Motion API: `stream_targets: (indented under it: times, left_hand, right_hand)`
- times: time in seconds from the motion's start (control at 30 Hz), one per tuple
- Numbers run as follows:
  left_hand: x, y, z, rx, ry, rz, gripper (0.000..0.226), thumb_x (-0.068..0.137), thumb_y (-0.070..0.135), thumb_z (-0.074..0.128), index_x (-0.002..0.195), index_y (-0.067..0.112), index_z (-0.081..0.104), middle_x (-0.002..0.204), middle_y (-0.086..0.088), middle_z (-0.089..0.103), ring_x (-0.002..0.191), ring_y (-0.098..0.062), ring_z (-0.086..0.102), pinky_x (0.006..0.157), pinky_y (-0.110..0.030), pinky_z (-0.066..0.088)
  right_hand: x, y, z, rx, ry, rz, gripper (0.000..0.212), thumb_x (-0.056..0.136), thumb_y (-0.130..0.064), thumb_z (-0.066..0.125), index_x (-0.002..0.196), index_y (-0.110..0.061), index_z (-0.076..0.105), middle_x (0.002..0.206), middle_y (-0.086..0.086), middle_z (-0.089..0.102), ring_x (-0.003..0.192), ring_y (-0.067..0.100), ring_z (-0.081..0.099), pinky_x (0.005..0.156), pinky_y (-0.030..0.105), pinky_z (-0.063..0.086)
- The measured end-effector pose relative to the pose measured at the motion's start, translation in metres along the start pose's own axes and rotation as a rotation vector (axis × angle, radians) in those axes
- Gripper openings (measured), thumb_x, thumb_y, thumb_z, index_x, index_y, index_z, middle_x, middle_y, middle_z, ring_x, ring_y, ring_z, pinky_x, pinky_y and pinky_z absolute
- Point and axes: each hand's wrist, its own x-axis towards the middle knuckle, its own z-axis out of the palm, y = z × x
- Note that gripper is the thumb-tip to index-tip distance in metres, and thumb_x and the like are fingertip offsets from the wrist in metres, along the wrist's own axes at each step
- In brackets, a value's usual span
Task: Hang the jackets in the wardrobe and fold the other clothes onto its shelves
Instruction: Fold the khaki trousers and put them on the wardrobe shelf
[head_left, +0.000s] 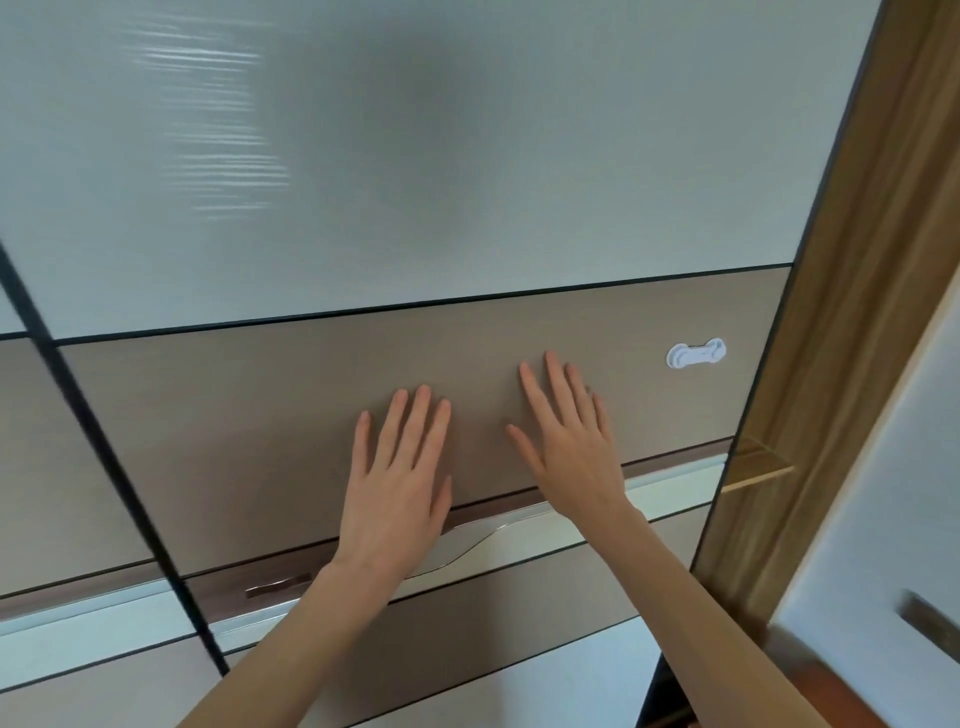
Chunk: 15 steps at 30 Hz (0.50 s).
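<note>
Wardrobe door (270, 447), a sliding panel with a tan band and frosted pane above, fills the view and hides the inside; no jackets or other clothes visible. Risk, as I judge it: flat palms could slip on the smooth band, or the door jam, since neither hand uses the metal handle strip (467, 540) just below. Left hand (397, 488) and right hand (571, 441), fingers straight and spread, press flat on the band, holding nothing; white child lock (696, 354) right of them.

Your single head-worn camera faces a wardrobe door (467, 208) from close up, tilted, with both your outstretched forearms entering from below.
</note>
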Motion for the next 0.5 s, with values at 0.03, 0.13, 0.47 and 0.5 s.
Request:
stream_targets:
  times: [0.03, 0.13, 0.47, 0.5]
  left_hand:
    - [0.002, 0.002, 0.002, 0.005, -0.006, 0.0, 0.085, 0.096, 0.034, 0.063, 0.165, 0.013, 0.02, 0.174, -0.009, 0.011, 0.161, -0.03, 0.008, 0.125, -0.062, 0.018]
    - [0.009, 0.013, 0.009, 0.011, -0.029, 0.027, 0.085, 0.096, 0.035, 0.061, 0.166, 0.014, 0.017, 0.174, -0.008, 0.007, 0.161, -0.029, 0.006, 0.126, -0.061, 0.017]
    - [0.032, 0.086, 0.031, -0.035, -0.078, 0.044, 0.087, 0.095, 0.038, 0.062, 0.165, 0.014, 0.019, 0.174, -0.009, 0.01, 0.161, -0.03, 0.008, 0.126, -0.06, 0.018]
    - [0.033, 0.092, 0.032, -0.039, -0.079, 0.043, 0.086, 0.094, 0.038, 0.063, 0.165, 0.014, 0.02, 0.174, -0.009, 0.012, 0.161, -0.03, 0.009, 0.125, -0.06, 0.018]
  right_hand:
    - [0.0, 0.008, 0.002, 0.008, 0.0, 0.024, 0.071, 0.107, -0.062, 0.033, 0.166, -0.032, 0.004, 0.175, 0.0, 0.001, 0.16, 0.026, 0.009, 0.127, 0.049, 0.021]
    - [0.001, 0.034, 0.004, 0.043, -0.013, 0.073, 0.074, 0.106, -0.064, 0.033, 0.166, -0.034, 0.002, 0.175, -0.002, -0.002, 0.16, 0.027, 0.008, 0.127, 0.048, 0.02]
    - [0.003, 0.12, -0.024, 0.069, -0.072, 0.124, 0.072, 0.105, -0.066, 0.028, 0.165, -0.037, -0.002, 0.174, -0.007, -0.001, 0.161, 0.022, 0.004, 0.127, 0.053, 0.017]
    - [0.001, 0.121, -0.028, 0.086, -0.077, 0.111, 0.073, 0.106, -0.065, 0.028, 0.165, -0.038, -0.005, 0.174, -0.007, -0.004, 0.161, 0.021, 0.002, 0.126, 0.052, 0.015]
